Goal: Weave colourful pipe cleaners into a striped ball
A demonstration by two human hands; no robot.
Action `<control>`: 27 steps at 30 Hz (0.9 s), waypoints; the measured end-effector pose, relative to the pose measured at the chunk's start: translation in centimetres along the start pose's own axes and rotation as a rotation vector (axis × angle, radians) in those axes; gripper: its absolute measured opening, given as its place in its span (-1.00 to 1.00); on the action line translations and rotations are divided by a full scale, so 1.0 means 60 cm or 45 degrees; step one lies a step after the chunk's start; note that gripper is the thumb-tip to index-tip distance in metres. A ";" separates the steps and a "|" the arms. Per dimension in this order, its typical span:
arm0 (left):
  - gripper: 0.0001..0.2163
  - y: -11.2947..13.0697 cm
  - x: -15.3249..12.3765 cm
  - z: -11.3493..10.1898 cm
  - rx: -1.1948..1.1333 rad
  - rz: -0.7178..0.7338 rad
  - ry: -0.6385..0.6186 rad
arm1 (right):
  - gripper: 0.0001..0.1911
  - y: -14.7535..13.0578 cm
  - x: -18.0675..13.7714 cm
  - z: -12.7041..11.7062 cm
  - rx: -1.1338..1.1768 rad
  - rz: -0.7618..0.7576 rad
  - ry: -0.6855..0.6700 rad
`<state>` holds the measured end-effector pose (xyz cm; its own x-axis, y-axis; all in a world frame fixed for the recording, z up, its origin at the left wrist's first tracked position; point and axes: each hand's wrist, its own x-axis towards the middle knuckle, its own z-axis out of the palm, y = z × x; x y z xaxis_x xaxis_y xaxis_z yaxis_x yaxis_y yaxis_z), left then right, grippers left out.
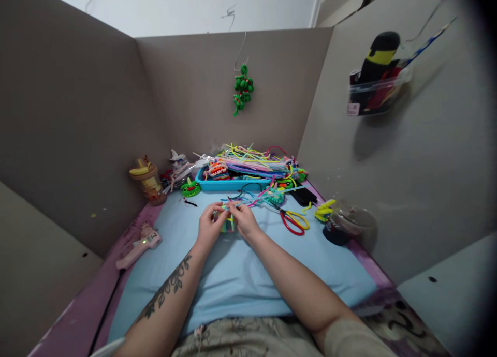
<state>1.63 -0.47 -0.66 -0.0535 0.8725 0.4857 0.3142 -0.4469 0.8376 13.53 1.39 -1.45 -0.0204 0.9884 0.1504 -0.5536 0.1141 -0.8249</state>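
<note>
Over the middle of the light blue cloth (233, 274), my left hand (210, 223) and my right hand (244, 221) meet at their fingertips. Both are closed on a small pipe-cleaner piece (228, 225) in green, yellow and pale blue. The fingers cover much of it, so its full shape is hidden. Just beyond my right hand lie loose pipe cleaners (259, 197) in pink and light blue. To its right rest scissors (294, 222) with one red and one yellow handle loop.
Behind stands a blue tray (233, 184) heaped with pipe cleaners. A pink glue gun (140, 248) lies at left, below a cup (147, 180). At right are a black phone (303, 195) and a dark container (337, 230). Partition walls enclose three sides; green figures (243, 89) hang behind.
</note>
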 end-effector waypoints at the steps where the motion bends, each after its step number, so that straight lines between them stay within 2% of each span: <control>1: -0.84 0.001 0.000 0.000 0.003 -0.002 0.002 | -0.79 0.001 0.000 -0.001 0.001 0.012 -0.003; 18: -0.81 -0.001 0.000 0.001 -0.023 -0.042 -0.003 | -0.71 0.004 0.001 -0.001 -0.033 0.005 -0.034; 22: -0.83 0.005 0.001 -0.001 0.054 0.014 0.001 | -0.71 0.003 0.000 0.000 -0.067 0.005 -0.009; 27: -0.81 0.009 0.002 -0.004 0.146 0.187 -0.021 | -0.71 0.008 0.001 -0.005 -0.155 0.009 0.039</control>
<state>1.54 -0.62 -0.09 0.0162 0.8033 0.5954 0.4236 -0.5449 0.7236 13.49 1.55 -1.98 0.0026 0.9917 0.1289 -0.4482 0.1163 -0.8863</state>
